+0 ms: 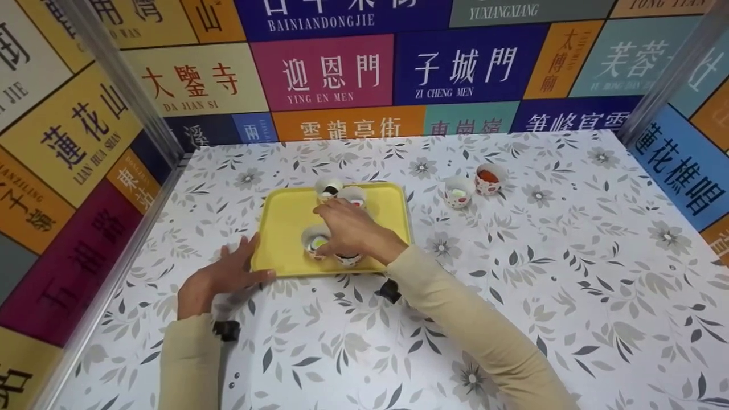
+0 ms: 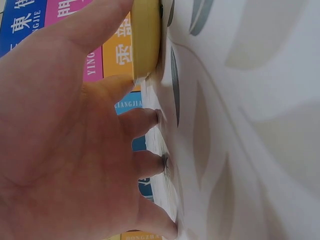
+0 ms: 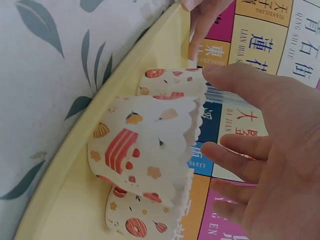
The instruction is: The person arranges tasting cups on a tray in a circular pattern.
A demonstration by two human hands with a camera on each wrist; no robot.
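Several paper baking cups with a printed pattern stand on a yellow tray (image 1: 282, 205). One near cup (image 1: 313, 245) holds something yellow-green and white; a back cup (image 1: 329, 187) shows something dark. Over the cups hangs my right hand (image 1: 350, 228), fingers spread, its thumb close to a near cup's rim. The right wrist view shows its thumb tip by the rim of the farther cup (image 3: 170, 82), past a front cup (image 3: 140, 145); nothing is gripped. My left hand (image 1: 230, 273) rests at the tray's near left corner, thumb and index finger touching its edge, the other fingers extended.
Two more paper cups stand on the table right of the tray: one with pale green contents (image 1: 457, 193), the other with orange-red contents (image 1: 490, 178). A flower-patterned cloth (image 1: 535, 296) covers the table. Colourful lettered panels (image 1: 322, 74) rise behind and at both sides.
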